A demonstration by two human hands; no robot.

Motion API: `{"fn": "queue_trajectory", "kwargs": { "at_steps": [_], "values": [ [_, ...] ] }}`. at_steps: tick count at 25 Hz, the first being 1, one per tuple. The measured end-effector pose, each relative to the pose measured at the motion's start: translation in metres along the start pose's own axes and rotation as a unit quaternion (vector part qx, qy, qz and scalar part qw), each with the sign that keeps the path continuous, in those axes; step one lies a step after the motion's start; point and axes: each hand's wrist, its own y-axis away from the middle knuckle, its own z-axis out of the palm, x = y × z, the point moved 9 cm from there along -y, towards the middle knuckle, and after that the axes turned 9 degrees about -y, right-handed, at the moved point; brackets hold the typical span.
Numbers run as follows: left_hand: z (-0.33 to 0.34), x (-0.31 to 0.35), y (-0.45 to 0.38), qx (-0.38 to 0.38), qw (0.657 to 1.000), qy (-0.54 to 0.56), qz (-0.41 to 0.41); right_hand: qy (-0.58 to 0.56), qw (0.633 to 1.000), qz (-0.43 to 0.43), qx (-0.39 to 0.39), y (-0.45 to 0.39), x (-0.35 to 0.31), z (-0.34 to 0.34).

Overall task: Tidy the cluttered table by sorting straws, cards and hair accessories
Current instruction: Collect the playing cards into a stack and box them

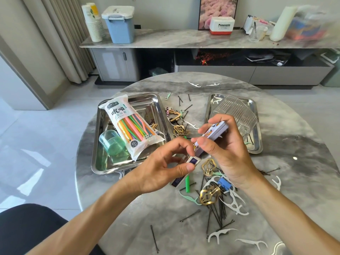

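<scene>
Marble-grey and round, the bench [128,218] holds everything. It is hard and smooth, so small things slide on it.

At about ten o'clock sits the left steel tray [99,144]. It is stiff and shiny. In it lies the bag of straws [128,124]. The bag is light, soft and crinkly, so take it round the middle. A green plastic cup [110,142] lies on its side just beside the bag.

At about two o'clock is the right steel tray [256,126], with a clear plastic box [237,113] in it.

Near the middle, the right hand [224,151] holds the deck of cards [211,138]; its grip is closed round the long edges. Cards are thin and slippery, and a loose stack can fan out and spill, so I think pressing on both long sides is best.

Next to it, the left hand [161,172] pinches a small card box [185,170] between thumb and fingers. It looks light, easy to crush, and should be held by its sides.

From five to six o'clock lie gold hair clips [209,196], white floss picks [235,205] and black hairpins [215,214]. The pins are thin and stiff and lie flat, so they need fingertips. One loose green straw [187,183] lies below the left hand.
</scene>
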Motion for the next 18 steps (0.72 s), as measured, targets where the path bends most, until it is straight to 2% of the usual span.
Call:
{"fn": "queue_trajectory", "kwargs": {
  "at_steps": [4, 7, 9, 10, 12, 14, 16, 18],
  "values": [
    [-0.002, -0.002, 0.002, 0.003, 1.000, -0.010, -0.010, 0.126, 0.991, -0.017, -0.039, 0.004, -0.002, 0.008],
    [-0.004, -0.001, 0.003, 0.013, 1.000, 0.004, -0.015, 0.285, 0.948, -0.005, -0.140, 0.007, 0.004, 0.021],
    [-0.007, -0.002, 0.004, 0.029, 0.999, 0.005, -0.028, 0.311, 0.932, 0.020, -0.185, 0.011, 0.013, 0.027],
    [-0.009, -0.003, 0.004, 0.043, 0.998, -0.001, -0.035, 0.283, 0.944, 0.041, -0.163, 0.010, 0.015, 0.026],
    [-0.016, -0.004, 0.004, 0.074, 0.996, -0.025, -0.035, 0.181, 0.979, 0.077, -0.053, 0.008, 0.015, 0.012],
    [-0.019, -0.001, 0.002, 0.088, 0.992, -0.091, -0.016, 0.116, 0.985, 0.111, 0.056, 0.006, 0.016, -0.007],
    [-0.017, 0.003, 0.003, 0.091, 0.984, -0.156, 0.007, 0.088, 0.981, 0.144, 0.099, 0.008, 0.018, -0.015],
    [-0.016, 0.006, 0.003, 0.097, 0.975, -0.196, 0.030, 0.064, 0.981, 0.151, 0.104, 0.009, 0.017, -0.016]
  ]
}}
